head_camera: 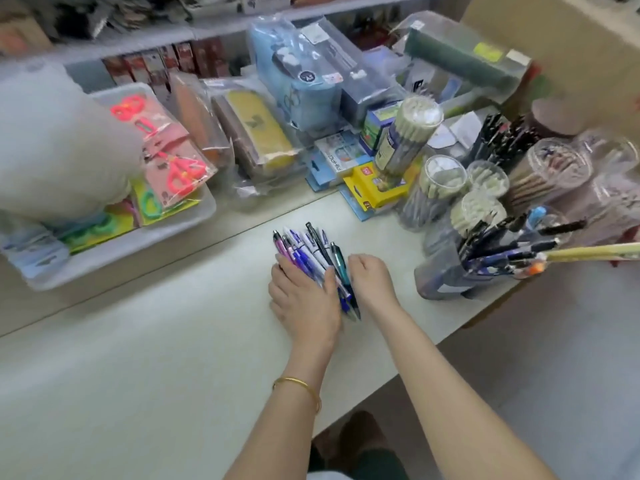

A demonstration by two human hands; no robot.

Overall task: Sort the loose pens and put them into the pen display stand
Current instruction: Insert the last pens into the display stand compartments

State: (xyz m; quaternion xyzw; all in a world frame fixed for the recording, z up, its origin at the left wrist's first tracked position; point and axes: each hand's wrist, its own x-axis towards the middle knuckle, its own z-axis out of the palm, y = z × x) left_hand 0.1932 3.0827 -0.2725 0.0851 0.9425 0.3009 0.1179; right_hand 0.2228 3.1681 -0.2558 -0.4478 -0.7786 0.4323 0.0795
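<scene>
Near the middle of the worktop (173,341) I can see the loose pens (311,247) gathered into one bundle lying flat, with their clip ends pointing to the far side and their tips towards me. The bundle mixes purple, blue, white, black and teal barrels. The left hand (304,299) lies over the near half of the bundle, with its fingers (282,271) wrapped down the left side and its thumb laid across the top, so it is grasping the pens. A gold bangle (298,382) sits on that wrist. The right hand (372,282) is pressed against the right side of the bundle, next to the teal pen, with its fingers curled downward. I cannot tell whether it is holding any pen or only bracing them.

To the right, near the worktop's edge, stands the pen display stand (446,278), a dark holder with pens fanning out to the right. Clear tubs (443,181) of pencils stand just beyond it. On the far left is a white tray (114,258) holding packs of bright scissors (183,174).
</scene>
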